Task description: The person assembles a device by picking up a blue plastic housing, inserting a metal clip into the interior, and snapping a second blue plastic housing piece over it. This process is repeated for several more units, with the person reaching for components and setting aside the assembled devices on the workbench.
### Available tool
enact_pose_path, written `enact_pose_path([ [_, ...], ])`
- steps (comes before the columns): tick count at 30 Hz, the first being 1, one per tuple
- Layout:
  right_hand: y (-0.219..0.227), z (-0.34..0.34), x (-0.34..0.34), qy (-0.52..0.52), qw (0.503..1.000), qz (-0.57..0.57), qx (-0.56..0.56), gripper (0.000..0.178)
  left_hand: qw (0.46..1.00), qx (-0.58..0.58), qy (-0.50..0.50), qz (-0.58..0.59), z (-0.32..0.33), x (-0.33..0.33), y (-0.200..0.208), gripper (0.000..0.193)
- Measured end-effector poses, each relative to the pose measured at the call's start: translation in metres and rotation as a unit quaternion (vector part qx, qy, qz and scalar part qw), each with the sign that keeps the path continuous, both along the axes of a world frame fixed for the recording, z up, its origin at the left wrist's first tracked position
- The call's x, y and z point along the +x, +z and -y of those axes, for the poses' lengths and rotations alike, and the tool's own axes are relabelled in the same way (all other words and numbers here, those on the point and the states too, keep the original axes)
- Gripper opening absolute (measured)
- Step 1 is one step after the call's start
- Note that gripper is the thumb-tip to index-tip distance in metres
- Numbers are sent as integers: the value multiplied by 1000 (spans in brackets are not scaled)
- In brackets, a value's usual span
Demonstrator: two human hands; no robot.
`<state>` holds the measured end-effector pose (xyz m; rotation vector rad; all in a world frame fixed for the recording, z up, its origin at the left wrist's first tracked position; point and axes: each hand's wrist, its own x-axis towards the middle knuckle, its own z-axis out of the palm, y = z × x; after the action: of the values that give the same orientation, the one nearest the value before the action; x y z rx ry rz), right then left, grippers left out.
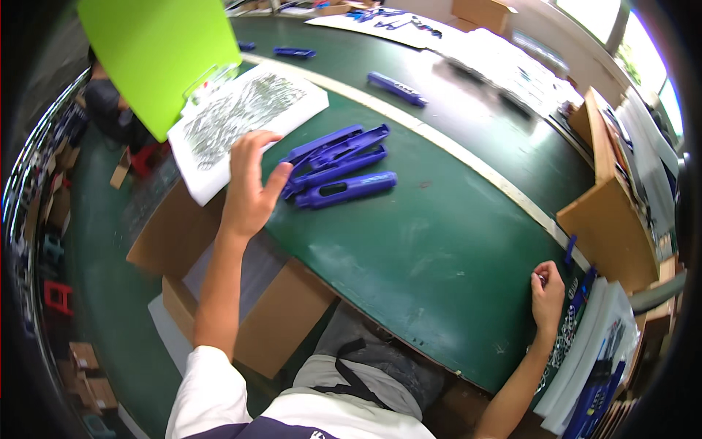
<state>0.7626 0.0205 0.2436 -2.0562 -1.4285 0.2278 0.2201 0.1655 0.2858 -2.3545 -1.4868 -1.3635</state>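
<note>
My left hand (248,192) hovers at the left end of a small pile of blue plastic housings (344,150). Its thumb stands apart from the fingers, and nothing shows between them. The nearest blue housing (347,190) has an oval cut-out and lies along the pile's near side. At the right of the green table (424,249), my right hand (548,293) is closed, fingertips pinched around something small and dark that I cannot make out. Close to it are shiny small metal parts (561,344) and a thin blue piece (570,249).
A white, shallow tray-like piece (197,175) bears blurred grey bits beside a lime-green clipboard (161,58). An open cardboard box (285,314) stands below the table's left edge. Another blue housing (397,88) lies beyond the pale strip. Cardboard boxes (610,227) stand at right.
</note>
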Motion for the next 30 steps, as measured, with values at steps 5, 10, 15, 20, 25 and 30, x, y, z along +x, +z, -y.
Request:
enact_pose_path([
  [5, -8, -7, 12, 24, 1000, -3, 3, 6, 894, 289, 204, 274, 74, -72, -82, 17],
  [10, -10, -2, 17, 50, 998, -45, -20, 6, 853, -66, 402, 326, 106, -134, -289, 12],
  [15, -24, -7, 30, 35, 997, -53, -38, 7, 896, -401, 34, 187, 57, -164, -457, 33],
  [20, -23, -1, 39, 20, 998, -52, -41, 6, 898, -422, -76, -98, -11, -113, -473, 39],
  [25, -26, -5, 41, 39, 998, -50, -15, 9, 893, -445, -44, -51, -21, -94, -455, 39],
  [30, -15, 1, 38, 18, 997, -75, -14, 8, 901, -432, -25, -20, -35, -89, -427, 38],
])
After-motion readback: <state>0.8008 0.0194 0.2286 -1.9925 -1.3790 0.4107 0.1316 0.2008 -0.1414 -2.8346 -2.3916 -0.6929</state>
